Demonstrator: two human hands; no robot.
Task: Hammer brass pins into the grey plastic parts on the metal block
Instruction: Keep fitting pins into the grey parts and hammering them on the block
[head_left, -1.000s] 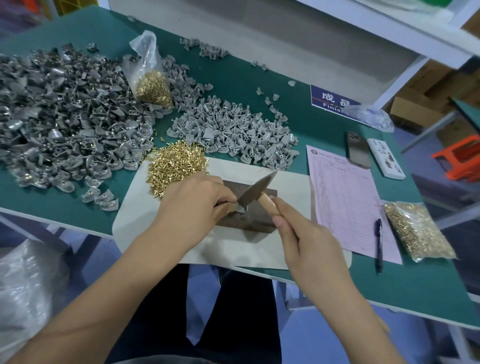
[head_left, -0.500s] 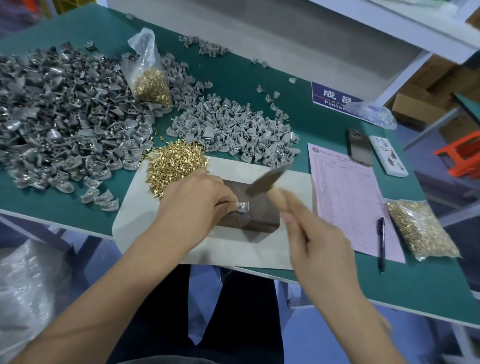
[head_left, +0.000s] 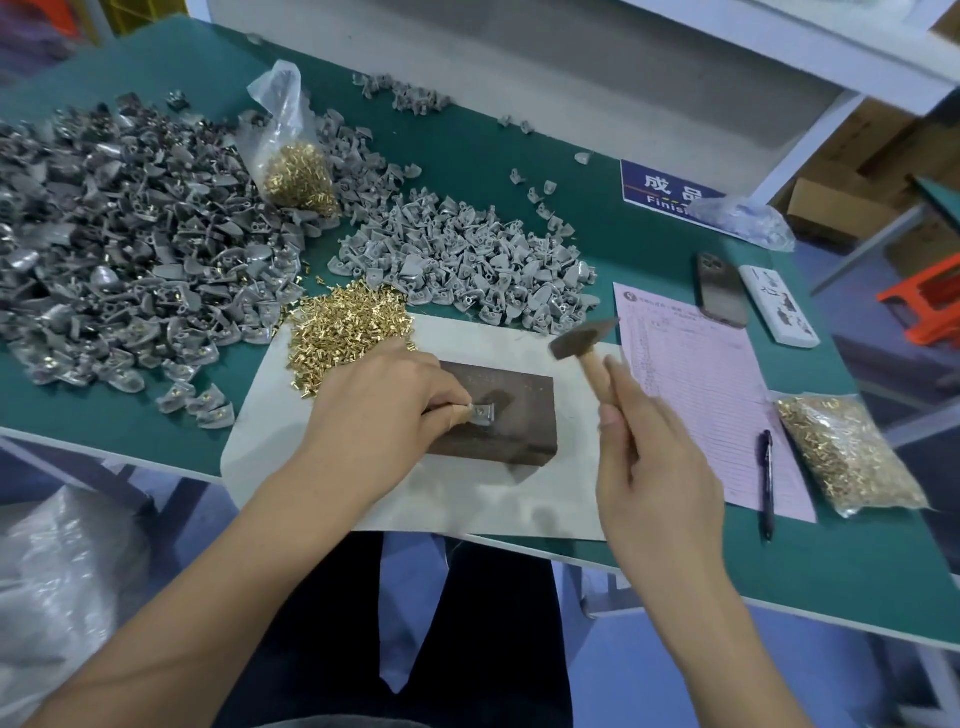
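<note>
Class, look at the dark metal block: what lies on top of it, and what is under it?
On the metal block lies one grey plastic part, pinched by the left hand. Under the block is a white sheet; whatever lies directly beneath the block is hidden.

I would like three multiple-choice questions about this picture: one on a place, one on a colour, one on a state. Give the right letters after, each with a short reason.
1. Where does the pen lie?
A. on the pink form
B. on the metal block
C. in the pin pile

2. What colour is the table top?
A. red
B. green
C. white

3. What is the hammer doing?
A. lying on the table
B. raised above the metal block
C. resting in a bag

Answers:
1. A: it lies along the pink form by its right edge.
2. B: green shows between the piles.
3. B: the right hand holds it raised above the metal block.
</note>
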